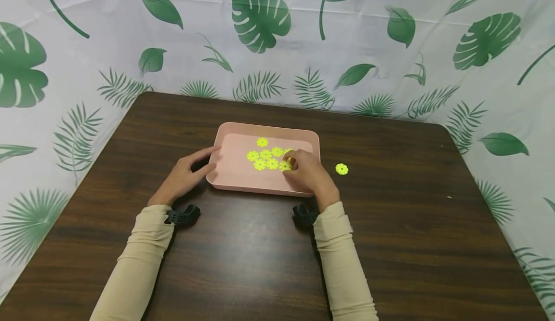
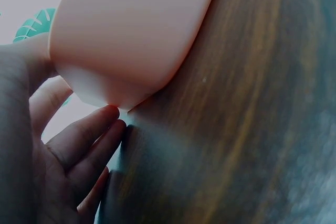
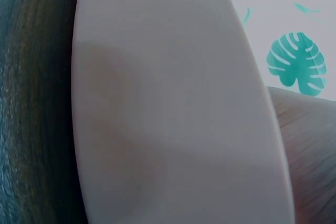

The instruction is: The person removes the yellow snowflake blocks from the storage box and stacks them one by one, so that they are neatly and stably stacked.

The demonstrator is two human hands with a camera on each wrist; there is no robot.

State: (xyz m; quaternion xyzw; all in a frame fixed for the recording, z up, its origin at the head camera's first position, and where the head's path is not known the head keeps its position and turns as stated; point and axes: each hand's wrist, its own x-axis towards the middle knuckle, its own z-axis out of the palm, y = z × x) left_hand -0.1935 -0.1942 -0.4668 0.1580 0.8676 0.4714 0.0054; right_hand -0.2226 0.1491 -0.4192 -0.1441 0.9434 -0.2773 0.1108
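Observation:
A shallow pink tray (image 1: 234, 174) stands on the table, with several small yellow flower-shaped pieces (image 1: 265, 154) lying inside it. At the tray's left end, my left hand (image 1: 181, 176) holds the rim, thumb over the edge; in the left wrist view its fingers (image 2: 86, 140) touch the outer wall from below. My right hand (image 1: 310, 169) reaches over the right end, its thumb and forefinger curled at a yellow flower-shaped piece (image 1: 284, 166), which it pinches. The right wrist view shows mostly the tray's outer wall (image 3: 168, 98); the right fingertips are hidden there.
One more yellow flower-shaped piece (image 1: 341, 169) lies on the dark wooden table (image 1: 412, 224), right of the tray. A tiny pale speck (image 1: 449, 197) is farther right. Behind the table hangs a white cloth (image 1: 286, 70) with green leaf prints.

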